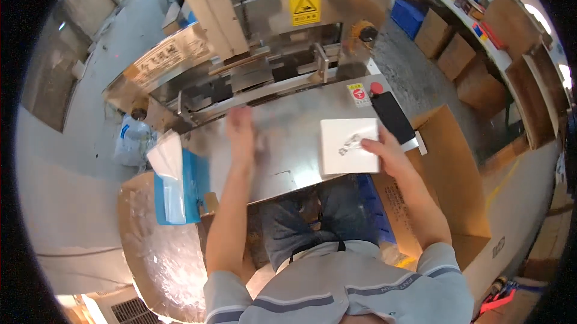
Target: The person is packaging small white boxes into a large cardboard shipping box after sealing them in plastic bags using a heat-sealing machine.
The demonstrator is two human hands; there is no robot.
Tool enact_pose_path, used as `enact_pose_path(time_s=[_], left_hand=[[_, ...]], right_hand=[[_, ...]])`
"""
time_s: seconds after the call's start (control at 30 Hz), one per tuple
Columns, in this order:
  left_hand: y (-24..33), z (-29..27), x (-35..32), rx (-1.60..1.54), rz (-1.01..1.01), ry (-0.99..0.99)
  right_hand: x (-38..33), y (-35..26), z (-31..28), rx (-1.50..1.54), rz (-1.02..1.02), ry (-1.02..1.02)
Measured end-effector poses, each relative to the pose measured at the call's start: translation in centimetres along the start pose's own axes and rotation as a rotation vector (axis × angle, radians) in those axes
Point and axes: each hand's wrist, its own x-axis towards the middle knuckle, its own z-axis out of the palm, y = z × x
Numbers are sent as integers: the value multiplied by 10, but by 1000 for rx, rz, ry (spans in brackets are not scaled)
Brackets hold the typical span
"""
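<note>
My right hand (389, 152) grips a flat white box (345, 158) by its right side, the thumb resting on top near a small dark printed pattern. The box is over the right part of the metal worktop (273, 171), near its front edge. My left hand (241, 124) is apart from the box, above the worktop, close to the front rail of the machine (258, 71). Motion smears its fingers, and I see nothing plainly held in it.
A black phone-like slab (392, 116) and red button (376, 88) are at the worktop's right end. A blue box with white sleeves (174, 186) stands left, above a carton of clear plastic film (162, 258). An open cardboard carton (454, 174) stands right.
</note>
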Motion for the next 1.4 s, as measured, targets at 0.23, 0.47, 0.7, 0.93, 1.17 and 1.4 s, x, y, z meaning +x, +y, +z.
enact_pose_path(time_s=[0.23,0.47,0.7,0.93,1.17,1.4], left_hand=[[-16,7,102,-129,-335,-33],[-30,-7,77,-31,-226,-128],[7,24,-89,915,284,-479],[-28,42,-124,1035,704,-455],[-15,63,-135,1024,662,-464],[-14,41,-126,1047,678,-389]], right_hand=[[-93,-53,-147,-59,-347,611],[-147,24,-293,50,-176,973],[-140,162,-339,-27,508,874],[-101,278,-360,-423,591,321],[-85,293,-361,-799,659,103],[-21,120,-241,-740,153,145]])
